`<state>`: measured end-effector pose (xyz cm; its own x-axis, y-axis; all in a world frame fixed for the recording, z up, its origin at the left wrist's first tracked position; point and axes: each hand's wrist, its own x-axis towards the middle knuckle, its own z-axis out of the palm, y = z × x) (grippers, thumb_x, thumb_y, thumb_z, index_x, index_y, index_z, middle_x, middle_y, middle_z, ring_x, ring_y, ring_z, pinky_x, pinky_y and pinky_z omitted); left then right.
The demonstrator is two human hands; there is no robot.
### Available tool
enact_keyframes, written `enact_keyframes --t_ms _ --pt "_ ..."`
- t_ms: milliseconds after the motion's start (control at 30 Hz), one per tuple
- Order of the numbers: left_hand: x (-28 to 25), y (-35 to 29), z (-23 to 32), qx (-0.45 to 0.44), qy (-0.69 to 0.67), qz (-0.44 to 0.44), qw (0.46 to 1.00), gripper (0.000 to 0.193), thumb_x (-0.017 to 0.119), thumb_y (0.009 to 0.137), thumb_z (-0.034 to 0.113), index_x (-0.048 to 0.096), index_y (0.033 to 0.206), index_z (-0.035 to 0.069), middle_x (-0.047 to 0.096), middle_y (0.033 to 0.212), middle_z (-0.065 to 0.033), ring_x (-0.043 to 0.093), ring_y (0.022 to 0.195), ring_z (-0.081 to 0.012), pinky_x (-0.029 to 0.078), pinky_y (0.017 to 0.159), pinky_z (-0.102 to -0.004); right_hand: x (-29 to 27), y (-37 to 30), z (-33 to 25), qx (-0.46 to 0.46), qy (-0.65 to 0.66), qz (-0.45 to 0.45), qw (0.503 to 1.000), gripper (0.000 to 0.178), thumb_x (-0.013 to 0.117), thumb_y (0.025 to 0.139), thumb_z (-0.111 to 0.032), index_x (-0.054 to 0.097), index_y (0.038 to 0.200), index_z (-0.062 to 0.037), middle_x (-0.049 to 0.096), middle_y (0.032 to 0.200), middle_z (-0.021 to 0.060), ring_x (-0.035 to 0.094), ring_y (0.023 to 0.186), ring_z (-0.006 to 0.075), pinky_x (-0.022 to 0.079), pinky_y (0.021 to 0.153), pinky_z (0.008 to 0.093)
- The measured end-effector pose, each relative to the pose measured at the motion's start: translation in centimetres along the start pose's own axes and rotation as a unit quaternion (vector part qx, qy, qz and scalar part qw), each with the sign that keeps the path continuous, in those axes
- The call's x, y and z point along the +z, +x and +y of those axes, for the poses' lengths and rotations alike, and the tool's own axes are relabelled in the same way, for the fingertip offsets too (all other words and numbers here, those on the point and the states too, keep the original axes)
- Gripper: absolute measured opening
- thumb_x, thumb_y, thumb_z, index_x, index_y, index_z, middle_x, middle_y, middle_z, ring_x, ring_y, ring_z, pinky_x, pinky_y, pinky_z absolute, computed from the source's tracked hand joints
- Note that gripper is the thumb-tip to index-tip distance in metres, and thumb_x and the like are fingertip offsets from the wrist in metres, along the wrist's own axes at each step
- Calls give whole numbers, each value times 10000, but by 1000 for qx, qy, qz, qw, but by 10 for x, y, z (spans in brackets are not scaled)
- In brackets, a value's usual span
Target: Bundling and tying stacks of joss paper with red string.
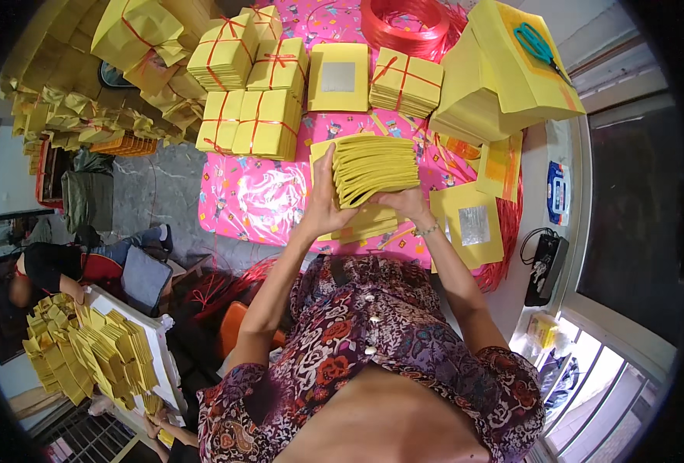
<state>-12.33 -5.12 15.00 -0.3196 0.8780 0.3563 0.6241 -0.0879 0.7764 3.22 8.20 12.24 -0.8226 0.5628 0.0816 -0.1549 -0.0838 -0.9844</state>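
Note:
Between my two hands is a thick stack of folded yellow paper (pixel 374 166), tilted so its layered edges show. My left hand (pixel 323 202) grips its left side, with the thumb up along the edge. At the lower right corner, my right hand (pixel 406 202) holds the stack, its fingers partly hidden underneath. More yellow sheets (pixel 369 229) lie on the table below the stack. Just right of my right wrist rests a yellow sheet with a silver square (pixel 473 225). Another silver-square sheet (pixel 338 77) lies beyond the stack.
Red-tied yellow bundles (pixel 269 123) stand at the far left of the pink table (pixel 253 197), and another tied bundle (pixel 406 81) at the far right. Teal-handled scissors (pixel 536 42) lie on a tall paper pile (pixel 473 85). A red ribbon coil (pixel 405 23) sits behind. People work at lower left.

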Motion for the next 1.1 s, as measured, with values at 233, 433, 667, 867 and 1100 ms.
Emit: enact_keyframes --t_ms 233,433,667,867,1100 --pt "22 -12 -19 -33 -83 33 995 1034 806 644 212 176 1434 -12 365 1314 -211 369 1264 -352 326 1062 -424 2 -4 9 -11 -105 -41 994 659 840 675 -69 519 1249 -24 620 1182 70 598 1050 163 501 903 325" --pt "27 -8 -19 -45 -120 68 989 1064 849 615 207 192 1428 11 368 1350 -176 402 1264 -286 351 1045 -395 5 -1 7 -12 -80 1 997 540 849 670 -99 607 1146 -19 672 1076 59 620 993 158 509 872 321" --pt "11 20 -5 -62 -108 63 990 1046 848 613 236 222 1419 11 427 1302 -178 426 1240 -306 368 1030 -400 -2 23 3 -16 -46 21 999 483 832 679 -68 623 1111 -7 680 1049 61 627 962 146 516 835 308" --pt "-37 49 27 -40 -165 -77 983 1376 898 536 456 11 1506 46 305 1449 -216 338 1337 -322 280 1095 -408 -7 18 -15 47 148 78 985 526 797 748 -137 561 1208 -39 640 1102 49 599 1020 151 488 888 302" --pt "10 10 18 -81 -451 77 886 1412 856 536 597 -35 1508 92 350 1415 -167 380 1298 -261 319 1038 -379 15 7 -37 86 453 173 870 803 768 739 -482 412 1361 -118 504 1298 24 466 1230 195 409 1038 400"
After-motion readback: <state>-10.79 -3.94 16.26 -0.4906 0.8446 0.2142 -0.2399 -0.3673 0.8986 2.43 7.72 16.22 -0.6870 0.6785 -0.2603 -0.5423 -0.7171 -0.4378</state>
